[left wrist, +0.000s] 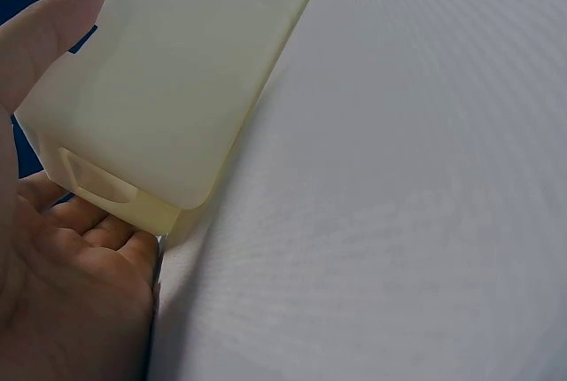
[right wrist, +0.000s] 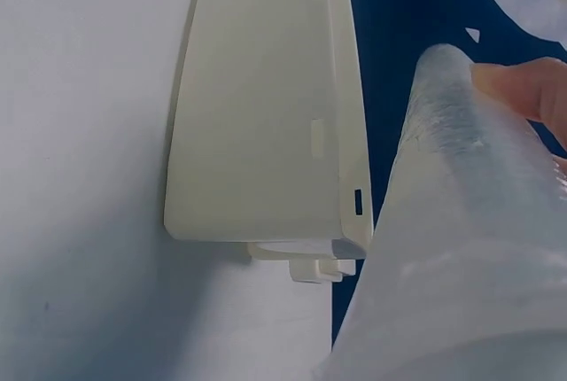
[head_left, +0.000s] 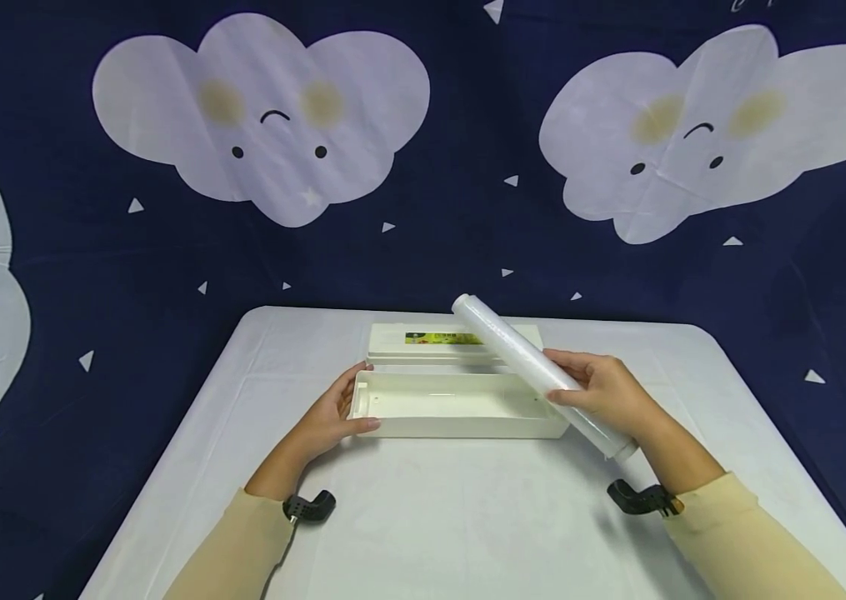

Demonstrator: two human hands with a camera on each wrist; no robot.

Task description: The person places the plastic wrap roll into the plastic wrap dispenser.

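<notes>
A long cream plastic box (head_left: 460,428) lies open on the table, with no roll in its trough. My left hand (head_left: 327,421) holds its left end, thumb on the front wall and fingers around the end; the left wrist view shows the fingers at the box's end face (left wrist: 97,177). In my right hand (head_left: 613,393) is a roll of cling film (head_left: 505,340), gripped between thumb and fingers. The roll slants over the box's right end, its upper end pointing away to the left. Close up, the right wrist view shows the wrapped film (right wrist: 483,213) and the thumb on it.
Behind the trough lies the box's cream lid (head_left: 388,340), bearing a green and yellow label (head_left: 430,338); the roll partly covers it. A white cloth covers the table (head_left: 453,525). Beyond its far edge hangs a dark blue curtain (head_left: 468,242) with clouds.
</notes>
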